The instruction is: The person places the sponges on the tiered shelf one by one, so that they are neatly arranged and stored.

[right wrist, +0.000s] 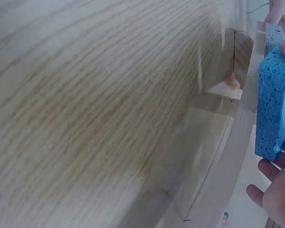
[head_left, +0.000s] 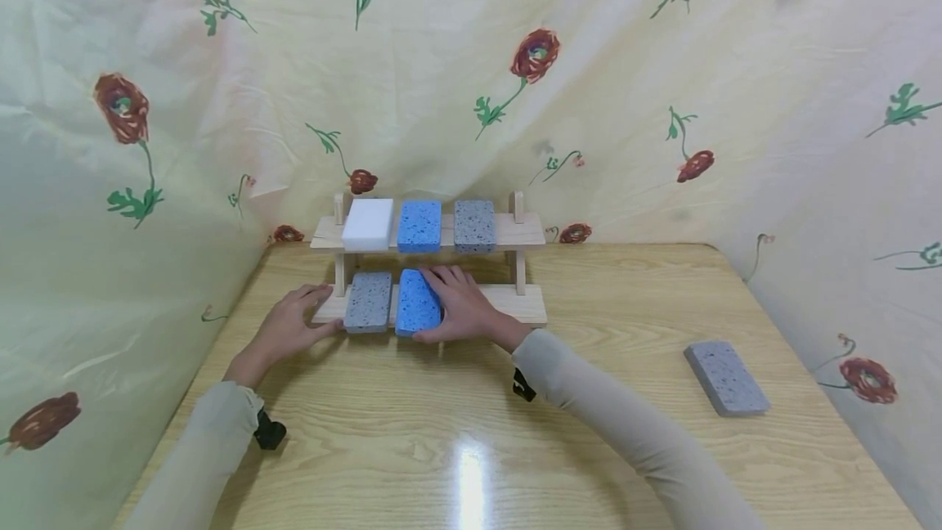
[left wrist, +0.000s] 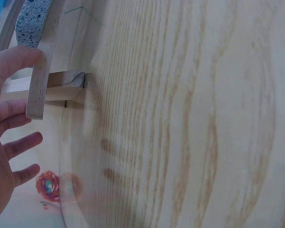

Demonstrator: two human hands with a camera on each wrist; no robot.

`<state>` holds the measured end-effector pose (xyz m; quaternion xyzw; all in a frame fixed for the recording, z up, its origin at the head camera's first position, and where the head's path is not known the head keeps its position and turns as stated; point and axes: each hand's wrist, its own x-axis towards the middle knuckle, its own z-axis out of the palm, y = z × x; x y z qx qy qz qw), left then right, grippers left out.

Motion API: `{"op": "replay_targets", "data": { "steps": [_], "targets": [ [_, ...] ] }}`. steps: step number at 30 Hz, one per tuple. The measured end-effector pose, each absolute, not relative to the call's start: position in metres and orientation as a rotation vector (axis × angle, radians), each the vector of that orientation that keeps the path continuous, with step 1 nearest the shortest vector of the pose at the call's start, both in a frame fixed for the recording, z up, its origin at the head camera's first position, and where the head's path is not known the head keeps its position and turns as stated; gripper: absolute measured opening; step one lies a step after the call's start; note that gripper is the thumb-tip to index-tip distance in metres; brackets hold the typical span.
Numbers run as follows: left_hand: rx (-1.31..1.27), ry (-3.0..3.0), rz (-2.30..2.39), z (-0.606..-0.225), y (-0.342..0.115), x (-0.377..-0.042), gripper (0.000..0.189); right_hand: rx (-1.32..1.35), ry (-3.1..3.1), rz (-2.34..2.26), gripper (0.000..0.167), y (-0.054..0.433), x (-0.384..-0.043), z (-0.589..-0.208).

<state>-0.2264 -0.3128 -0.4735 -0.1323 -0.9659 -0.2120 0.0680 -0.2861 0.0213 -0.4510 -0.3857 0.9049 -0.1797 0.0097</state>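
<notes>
A two-tier wooden rack (head_left: pixel 526 301) stands near the back of the table. My right hand (head_left: pixel 464 309) grips a blue speckled sponge (head_left: pixel 417 305) on the lower tier, thumb at its front edge and fingers at its back; the right wrist view shows this sponge (right wrist: pixel 274 104) against the board. With the thumb at the front edge and fingers behind, my left hand (head_left: pixel 289 324) holds the left end of the lower board (left wrist: pixel 36 95). Between the hands, a grey sponge (head_left: pixel 369 303) lies on that tier, close to my left thumb.
On the upper tier sit a white sponge (head_left: pixel 369 223), a blue sponge (head_left: pixel 419 226) and a grey sponge (head_left: pixel 474 226) in a row. Another grey sponge (head_left: pixel 727 379) lies on the wooden table (head_left: pixel 412 464) at the right. Flowered cloth (head_left: pixel 441 105) hangs behind and along both sides.
</notes>
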Motion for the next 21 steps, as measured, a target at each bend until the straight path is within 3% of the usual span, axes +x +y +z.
{"op": "replay_targets", "data": {
  "steps": [21],
  "targets": [
    [-0.393,-2.904,-0.664,-0.4755,-0.3155,-0.2286,0.072,-1.192,2.84,-0.532,0.12,0.0166,-0.286,-0.4548]
  ]
}}
